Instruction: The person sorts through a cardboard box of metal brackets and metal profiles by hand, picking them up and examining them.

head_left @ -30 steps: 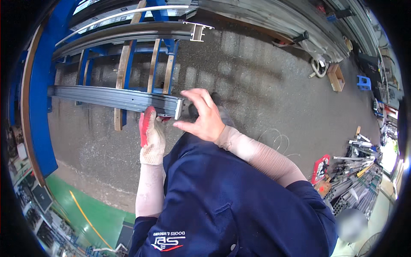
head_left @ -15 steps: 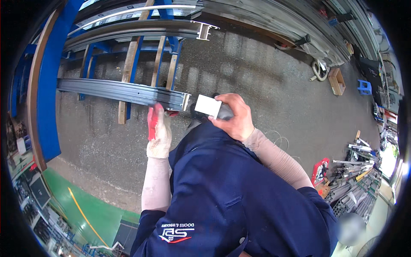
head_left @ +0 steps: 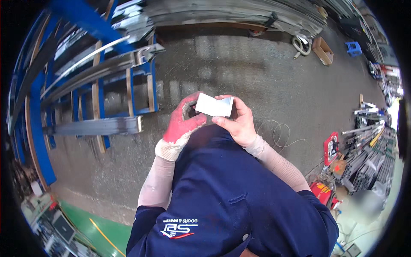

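Observation:
A short white piece (head_left: 210, 105), flat-faced with an angled part at its right end, is held up in front of my body. My right hand (head_left: 239, 121) is bare and grips its right end, thumb on the near edge and fingers at the far side. My left hand (head_left: 183, 120), in a red-and-white work glove, curls round the left end, fingertips at the far corner and thumb close below. Part of the left fingers is hidden behind the piece. To the left, a dark long profile bar (head_left: 94, 127) lies across the rack, apart from both hands.
A blue rack with wooden strips (head_left: 96, 100) holding long profiles stands at left. More profiles (head_left: 231, 15) lie along the far side. A wooden box (head_left: 322, 50), a blue stool (head_left: 353, 48) and a coiled wire (head_left: 280, 135) are to the right, with stacked metal lengths (head_left: 372, 150) beyond.
My left hand has left the dark profile bar and come to the white piece's left end. The right hand still holds the piece. The view has turned, shifting the rack left.

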`<action>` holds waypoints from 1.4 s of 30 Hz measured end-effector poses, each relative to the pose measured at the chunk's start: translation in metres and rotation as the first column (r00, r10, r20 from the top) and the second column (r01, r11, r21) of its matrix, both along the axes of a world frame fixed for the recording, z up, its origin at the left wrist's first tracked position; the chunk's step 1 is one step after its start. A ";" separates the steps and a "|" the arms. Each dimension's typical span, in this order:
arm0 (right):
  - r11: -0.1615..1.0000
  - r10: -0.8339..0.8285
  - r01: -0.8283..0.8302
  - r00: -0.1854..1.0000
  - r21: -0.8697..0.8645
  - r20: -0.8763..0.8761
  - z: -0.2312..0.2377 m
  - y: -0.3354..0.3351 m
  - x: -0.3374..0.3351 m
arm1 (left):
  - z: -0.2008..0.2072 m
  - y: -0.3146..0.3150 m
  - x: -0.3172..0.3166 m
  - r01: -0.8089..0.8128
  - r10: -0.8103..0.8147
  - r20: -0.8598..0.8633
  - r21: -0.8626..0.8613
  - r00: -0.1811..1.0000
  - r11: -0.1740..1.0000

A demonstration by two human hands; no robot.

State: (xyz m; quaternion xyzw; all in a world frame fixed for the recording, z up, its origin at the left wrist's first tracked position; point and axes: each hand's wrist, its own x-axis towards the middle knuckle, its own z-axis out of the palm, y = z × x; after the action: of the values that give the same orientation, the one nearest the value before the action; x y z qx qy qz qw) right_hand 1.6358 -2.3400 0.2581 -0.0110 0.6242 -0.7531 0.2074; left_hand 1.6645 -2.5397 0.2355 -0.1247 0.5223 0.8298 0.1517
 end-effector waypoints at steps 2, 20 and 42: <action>0.997 -0.071 0.075 0.992 0.027 -0.104 -0.006 0.048 -0.004 | 0.015 0.042 -0.023 0.109 -0.107 0.050 -0.048 0.993 0.993; 0.526 -0.496 0.817 0.520 0.236 -0.695 -0.002 0.474 -0.069 | 0.017 0.521 -0.183 0.477 -0.473 -0.062 0.084 0.879 0.875; 0.165 -0.986 0.986 0.165 0.012 -0.031 -0.034 0.978 -0.260 | 0.007 1.145 -0.517 0.993 -0.994 0.006 -0.049 -0.111 -0.111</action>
State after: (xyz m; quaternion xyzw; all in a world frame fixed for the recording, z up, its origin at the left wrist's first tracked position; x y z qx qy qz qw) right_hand 1.3759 -1.3617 0.2238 0.3919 0.4960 -0.6996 -0.3332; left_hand 1.1479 -1.3945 0.2427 0.3168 0.4590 0.4321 0.7087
